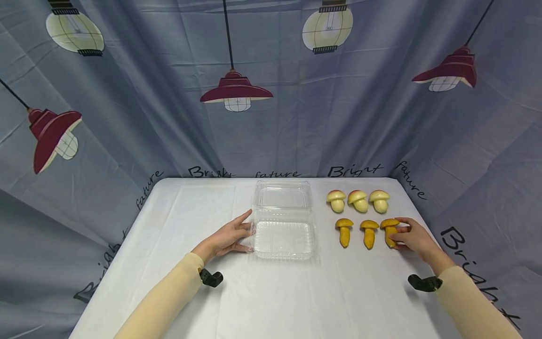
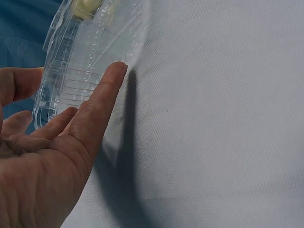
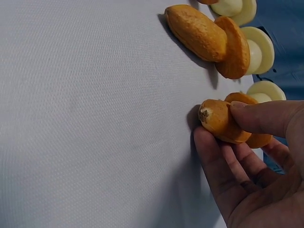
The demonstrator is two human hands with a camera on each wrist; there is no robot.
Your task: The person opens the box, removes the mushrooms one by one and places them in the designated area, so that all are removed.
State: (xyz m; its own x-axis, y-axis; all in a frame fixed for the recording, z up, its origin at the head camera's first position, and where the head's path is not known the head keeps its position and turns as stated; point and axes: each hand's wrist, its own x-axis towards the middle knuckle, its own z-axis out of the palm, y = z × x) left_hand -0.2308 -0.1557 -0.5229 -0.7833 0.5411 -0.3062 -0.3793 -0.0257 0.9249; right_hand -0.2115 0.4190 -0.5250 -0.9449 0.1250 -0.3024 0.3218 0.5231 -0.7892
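A clear plastic clamshell box (image 1: 283, 211) lies with its lid open at the middle of the table, the lid on the far side. My left hand (image 1: 230, 237) is at the box's left side, its fingers extended and touching the wall in the left wrist view. On the right, my right hand (image 1: 417, 238) pinches the stem of the rightmost yellow-brown toy mushroom (image 3: 216, 121) between thumb and fingers. That mushroom appears to be still at table level. Two like it, a middle mushroom (image 1: 369, 233) and a left mushroom (image 1: 345, 232), lie in the same row.
Behind them lies a row of three pale toy mushrooms (image 1: 358, 201) with rounded caps. A white cloth covers the table (image 1: 271, 301). Grey-blue curtains (image 1: 271, 136) printed with lamps hang around its back and sides.
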